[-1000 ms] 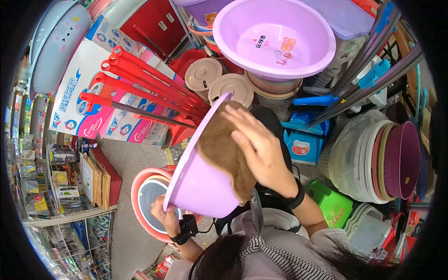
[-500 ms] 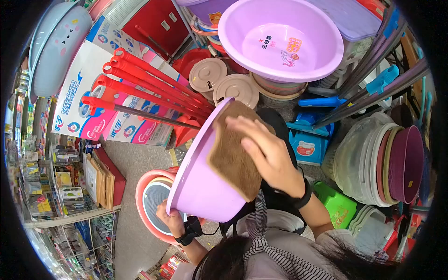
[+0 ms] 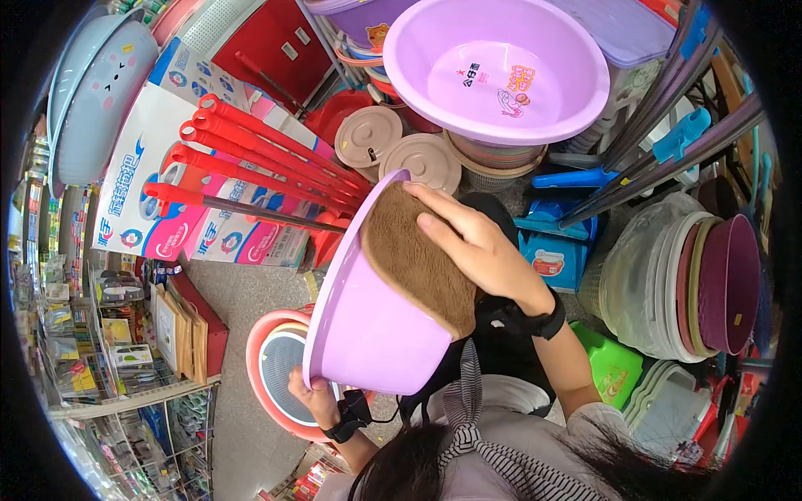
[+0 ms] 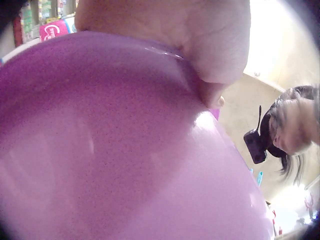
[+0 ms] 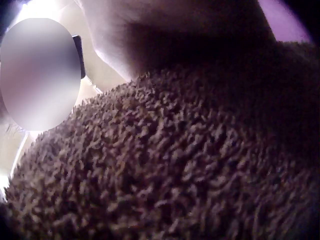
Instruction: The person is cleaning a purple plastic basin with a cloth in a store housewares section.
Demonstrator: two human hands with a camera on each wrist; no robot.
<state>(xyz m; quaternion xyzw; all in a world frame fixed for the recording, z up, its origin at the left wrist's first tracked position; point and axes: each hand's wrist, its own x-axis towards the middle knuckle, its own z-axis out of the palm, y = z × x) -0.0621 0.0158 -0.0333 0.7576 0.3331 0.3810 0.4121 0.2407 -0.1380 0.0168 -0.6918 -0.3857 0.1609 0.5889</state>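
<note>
A light purple basin [image 3: 368,326] is tilted on its side in front of the person. My left hand [image 3: 316,399] grips its rim at the lower left, thumb on the outside. In the left wrist view, that hand [image 4: 170,35] lies along the edge of the glossy basin wall [image 4: 125,150]. A brown fuzzy cloth [image 3: 418,255] is draped over the basin's outer side and base. On its upper part rests my right hand [image 3: 480,250], with the fingers extended and lying flat. The cloth's pile [image 5: 165,165] fills most of the right wrist view beneath the hand.
A second purple basin [image 3: 493,125] with printed pictures stands on stacked tubs ahead. Red-handled poles [image 3: 267,163] lean by white boxes [image 3: 142,184] at left. Stacked buckets [image 3: 723,288] and blue dustpans [image 3: 547,250] are at right. A red-rimmed tub [image 3: 259,351] sits on the floor.
My right hand has slid over the cloth, blurred in motion half a second ago. The cloth's edge has shifted and lies smoother along the basin. The left hand keeps its grip on the rim.
</note>
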